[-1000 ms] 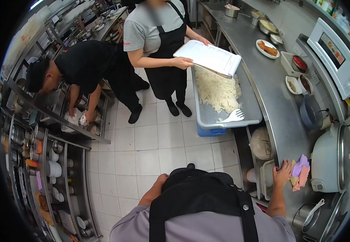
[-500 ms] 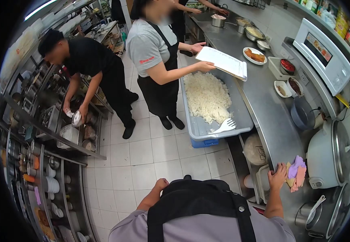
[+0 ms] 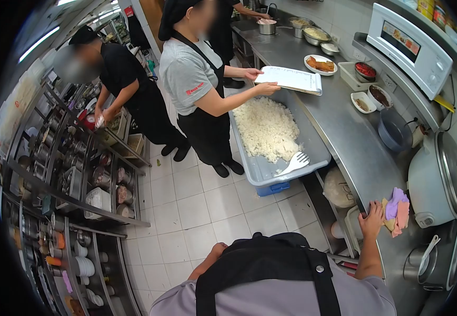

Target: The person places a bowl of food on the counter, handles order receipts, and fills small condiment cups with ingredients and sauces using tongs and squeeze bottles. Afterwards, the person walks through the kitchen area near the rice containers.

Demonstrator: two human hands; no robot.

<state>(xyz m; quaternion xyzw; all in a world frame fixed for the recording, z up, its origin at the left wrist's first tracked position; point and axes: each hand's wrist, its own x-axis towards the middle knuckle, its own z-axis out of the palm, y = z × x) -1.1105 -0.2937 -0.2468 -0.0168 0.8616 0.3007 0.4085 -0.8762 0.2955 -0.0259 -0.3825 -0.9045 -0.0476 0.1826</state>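
Observation:
My right hand (image 3: pixel 371 220) lies on the edge of the steel counter (image 3: pixel 347 150), fingers stretched out and holding nothing. Its fingertips are beside a small pile of purple, pink and yellowish cloths (image 3: pixel 398 210). My left hand (image 3: pixel 219 249) is low beside my black apron (image 3: pixel 254 271), partly hidden, so its fingers cannot be made out. Ahead, a large grey-blue tub (image 3: pixel 312 162) holds a heap of cooked rice (image 3: pixel 267 126) and a white serving fork (image 3: pixel 294 164). A co-worker in a grey shirt (image 3: pixel 183 79) holds a clipboard with paper (image 3: pixel 290 79) over the tub's far end.
A large rice cooker (image 3: pixel 431 184), pots (image 3: pixel 420 266) and a blue-grey bowl (image 3: pixel 395 130) stand along the right. A white microwave (image 3: pixel 408 47) sits above the counter. Further along is a plate of browned food (image 3: pixel 320 65). Another person (image 3: pixel 128 79) bends at the left shelves (image 3: pixel 81 158).
My view has shifted slightly. The person at the left shelves has moved further back, still handling something whitish. The co-worker's clipboard has tilted flatter. My right hand stays on the counter edge.

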